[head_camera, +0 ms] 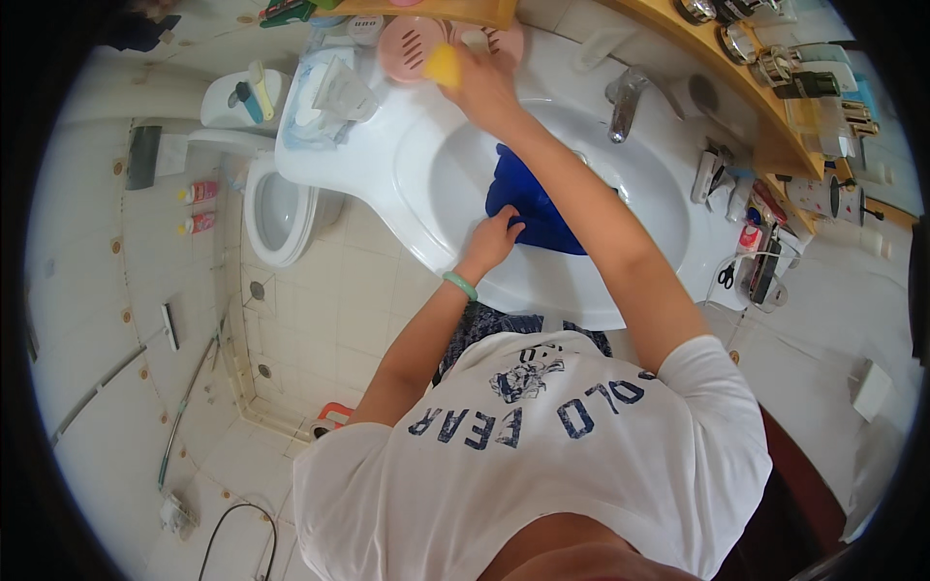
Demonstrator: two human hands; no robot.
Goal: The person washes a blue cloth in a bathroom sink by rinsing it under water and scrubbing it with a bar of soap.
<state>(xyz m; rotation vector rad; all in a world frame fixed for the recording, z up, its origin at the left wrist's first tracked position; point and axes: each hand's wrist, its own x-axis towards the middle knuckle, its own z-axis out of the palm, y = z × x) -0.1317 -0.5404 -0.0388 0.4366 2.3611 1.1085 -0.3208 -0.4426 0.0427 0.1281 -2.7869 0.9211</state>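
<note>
My left hand point(496, 238), below a green bangle point(461, 286), pinches the near left edge of a blue cloth point(517, 190). That cloth lies bunched in the white washbasin point(672, 240), partly covered by my right forearm. Reaching across to the far side of the counter, my right hand point(488, 86) grips a yellow block point(443, 65). The block is motion-blurred, so whether it is soap or sponge is unclear. It is over or beside a pink slotted soap dish point(404, 45). A second pink dish point(511, 45) with a pale piece on it sits behind the hand.
A chrome faucet point(625, 105) stands on the basin's far right rim. Left on the counter are a clear plastic pouch point(347, 91) and a wrapped pack point(312, 116). A wooden shelf point(788, 109) carries bottles. Scissors point(726, 276) lie at right; a toilet point(280, 210) stands left.
</note>
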